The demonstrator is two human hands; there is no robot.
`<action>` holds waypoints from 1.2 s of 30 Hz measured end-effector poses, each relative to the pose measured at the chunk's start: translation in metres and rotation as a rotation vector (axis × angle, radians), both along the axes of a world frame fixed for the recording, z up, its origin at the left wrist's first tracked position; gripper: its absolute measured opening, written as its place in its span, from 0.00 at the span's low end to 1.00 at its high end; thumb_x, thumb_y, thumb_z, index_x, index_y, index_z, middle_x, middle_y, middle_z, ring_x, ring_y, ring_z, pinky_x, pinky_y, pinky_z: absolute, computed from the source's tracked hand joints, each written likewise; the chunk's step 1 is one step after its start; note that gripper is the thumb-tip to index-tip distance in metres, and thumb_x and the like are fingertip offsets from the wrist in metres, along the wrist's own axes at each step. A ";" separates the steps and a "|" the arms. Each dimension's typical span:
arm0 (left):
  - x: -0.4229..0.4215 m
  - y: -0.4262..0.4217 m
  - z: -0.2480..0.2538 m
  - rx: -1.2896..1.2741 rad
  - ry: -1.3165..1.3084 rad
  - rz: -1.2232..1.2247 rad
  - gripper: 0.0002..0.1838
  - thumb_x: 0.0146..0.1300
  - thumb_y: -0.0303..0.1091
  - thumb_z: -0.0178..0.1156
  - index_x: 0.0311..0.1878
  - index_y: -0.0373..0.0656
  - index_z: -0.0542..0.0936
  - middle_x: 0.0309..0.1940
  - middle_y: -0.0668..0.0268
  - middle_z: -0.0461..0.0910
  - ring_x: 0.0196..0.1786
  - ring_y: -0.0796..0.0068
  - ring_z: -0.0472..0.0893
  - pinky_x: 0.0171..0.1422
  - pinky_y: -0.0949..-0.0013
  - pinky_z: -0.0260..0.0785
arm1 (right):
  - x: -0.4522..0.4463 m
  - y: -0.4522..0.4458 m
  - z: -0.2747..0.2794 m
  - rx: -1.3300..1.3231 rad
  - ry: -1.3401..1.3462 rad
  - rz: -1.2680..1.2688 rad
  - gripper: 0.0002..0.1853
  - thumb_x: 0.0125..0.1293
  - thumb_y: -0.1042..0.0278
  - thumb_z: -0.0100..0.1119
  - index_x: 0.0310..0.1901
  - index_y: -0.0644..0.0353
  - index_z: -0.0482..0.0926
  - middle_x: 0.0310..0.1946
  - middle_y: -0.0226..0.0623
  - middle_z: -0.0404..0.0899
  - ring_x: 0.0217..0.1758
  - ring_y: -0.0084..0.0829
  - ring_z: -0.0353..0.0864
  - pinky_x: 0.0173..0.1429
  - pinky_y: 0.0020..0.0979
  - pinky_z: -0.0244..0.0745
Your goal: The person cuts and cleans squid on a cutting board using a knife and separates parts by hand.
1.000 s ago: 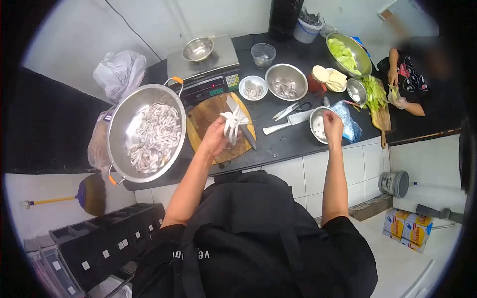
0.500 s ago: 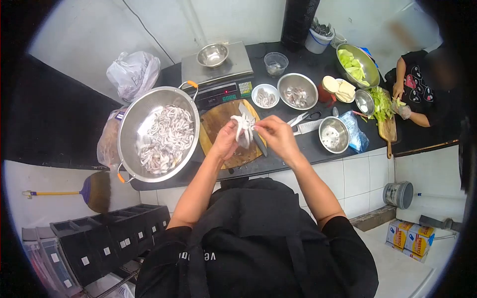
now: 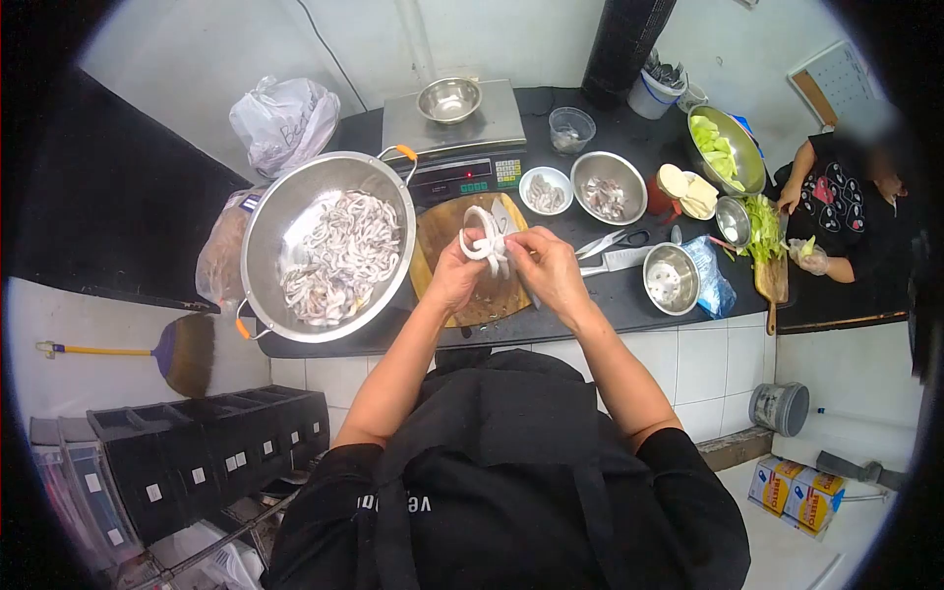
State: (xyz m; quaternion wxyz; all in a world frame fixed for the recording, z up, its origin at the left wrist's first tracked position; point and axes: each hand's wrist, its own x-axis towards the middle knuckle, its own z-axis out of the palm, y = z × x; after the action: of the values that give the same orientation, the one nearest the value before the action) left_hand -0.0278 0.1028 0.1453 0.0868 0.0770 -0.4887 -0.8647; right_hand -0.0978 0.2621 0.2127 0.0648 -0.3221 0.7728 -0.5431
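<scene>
Over the round wooden board (image 3: pixel 433 236), my left hand (image 3: pixel 456 271) grips a pale piece of squid tentacles (image 3: pixel 487 243). My right hand (image 3: pixel 547 271) pinches the same piece from the right side. Beneath my hands a knife (image 3: pixel 508 218) lies on the board, partly hidden. To the left stands a large steel colander (image 3: pixel 258 251) with orange handles, holding a heap of tentacles (image 3: pixel 344 256). A small steel bowl (image 3: pixel 672 279) with white bits in it is at the right of my right hand.
Behind the board stand a scale (image 3: pixel 405 123), a small white bowl (image 3: pixel 546 191) and a steel bowl (image 3: pixel 609 188) with squid pieces. Scissors (image 3: pixel 602 242) and a white-handled knife (image 3: pixel 624 259) lie on the counter. A co-worker (image 3: pixel 841 192) stands at the right by leafy greens (image 3: pixel 762 228).
My right hand has come from the small steel bowl to the tentacles in my left hand. The tentacles have changed shape between my fingers. The camera view has shifted.
</scene>
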 end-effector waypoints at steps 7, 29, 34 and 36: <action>-0.001 0.000 -0.008 -0.081 -0.007 0.010 0.18 0.56 0.13 0.54 0.48 0.42 0.74 0.44 0.68 0.77 0.50 0.76 0.77 0.57 0.70 0.69 | -0.012 0.007 -0.007 0.027 -0.110 0.079 0.10 0.60 0.69 0.64 0.41 0.65 0.83 0.38 0.47 0.83 0.39 0.40 0.85 0.43 0.33 0.78; -0.002 0.003 0.009 -0.373 -0.030 -0.068 0.11 0.57 0.19 0.59 0.43 0.41 0.77 0.45 0.72 0.78 0.50 0.82 0.75 0.56 0.73 0.67 | -0.026 0.016 -0.010 0.170 -0.084 0.105 0.14 0.60 0.69 0.63 0.44 0.69 0.82 0.34 0.42 0.85 0.38 0.27 0.84 0.42 0.28 0.78; -0.006 0.007 0.003 -0.350 0.049 -0.095 0.08 0.60 0.23 0.61 0.42 0.41 0.77 0.46 0.71 0.77 0.50 0.81 0.75 0.57 0.73 0.67 | -0.026 0.019 -0.005 0.199 -0.100 0.074 0.14 0.54 0.66 0.63 0.39 0.68 0.83 0.33 0.51 0.83 0.37 0.42 0.85 0.44 0.35 0.77; -0.007 0.009 0.006 -0.311 0.032 -0.102 0.09 0.58 0.19 0.61 0.41 0.41 0.77 0.47 0.70 0.77 0.49 0.81 0.75 0.55 0.75 0.67 | -0.024 0.021 -0.001 0.208 -0.118 0.053 0.14 0.54 0.66 0.63 0.39 0.67 0.83 0.33 0.51 0.83 0.36 0.43 0.85 0.43 0.35 0.77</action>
State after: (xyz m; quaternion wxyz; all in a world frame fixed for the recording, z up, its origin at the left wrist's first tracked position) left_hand -0.0348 0.1114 0.1512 0.0613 0.0241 -0.6187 -0.7829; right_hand -0.1215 0.2832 0.2120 0.1577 -0.3012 0.8110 -0.4761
